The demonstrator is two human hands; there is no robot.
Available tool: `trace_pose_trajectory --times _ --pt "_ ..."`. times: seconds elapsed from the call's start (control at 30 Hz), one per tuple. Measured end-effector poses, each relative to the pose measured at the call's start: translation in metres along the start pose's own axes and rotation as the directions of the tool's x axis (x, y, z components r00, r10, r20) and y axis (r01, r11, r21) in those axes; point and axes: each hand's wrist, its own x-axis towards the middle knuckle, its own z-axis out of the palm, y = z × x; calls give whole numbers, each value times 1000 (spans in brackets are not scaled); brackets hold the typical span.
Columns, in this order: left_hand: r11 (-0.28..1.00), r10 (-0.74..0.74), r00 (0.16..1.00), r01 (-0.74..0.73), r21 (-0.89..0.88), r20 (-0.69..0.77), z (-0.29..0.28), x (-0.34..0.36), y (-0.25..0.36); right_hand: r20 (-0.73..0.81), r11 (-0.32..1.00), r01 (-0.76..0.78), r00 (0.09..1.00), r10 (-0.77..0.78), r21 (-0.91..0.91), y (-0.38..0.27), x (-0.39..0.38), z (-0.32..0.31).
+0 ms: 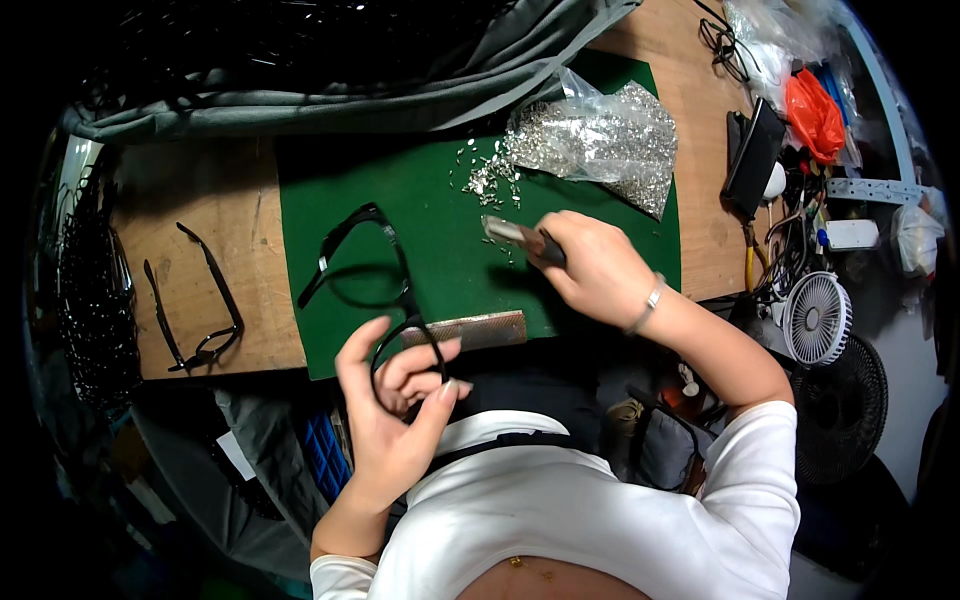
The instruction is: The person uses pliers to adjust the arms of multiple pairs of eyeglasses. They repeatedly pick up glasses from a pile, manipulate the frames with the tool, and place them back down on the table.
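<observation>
My left hand (392, 440) grips a black eyeglass frame (406, 285) by one rim, near the front edge of a green mat (320, 180). One temple of the frame stretches away over the mat. In my closed right hand (600, 265) is a short tool (512, 232) with a metal head and dark handle; its exact kind is unclear. Its head hovers close to a few tiny silvery pieces. More silvery pieces (490, 178) spill from a clear plastic bag (590, 140) farther back. A flat, rough metal bar (475, 330) lies beside the held frame.
Another black eyeglass frame (220, 290) rests on the wooden table (200, 190) at left. Grey cloth (330, 112) around a dark, glossy pile spans the back. At right are a black phone-like slab (755, 160), a red plastic bag (815, 115), cables and a white fan (817, 318).
</observation>
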Motion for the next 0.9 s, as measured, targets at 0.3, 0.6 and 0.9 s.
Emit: trace_pose_trajectory --times 0.3,0.6,0.9 --pt "876 -150 933 279 -394 327 -18 4 -2 -99 999 -26 995 22 -37 0 11 16" --pt "993 -77 992 85 -83 97 9 -1 -18 -73 992 -7 997 -2 -125 -4 17 18" --pt "986 163 987 -163 32 7 36 6 -24 -45 481 -56 980 196 875 -69 -16 22"
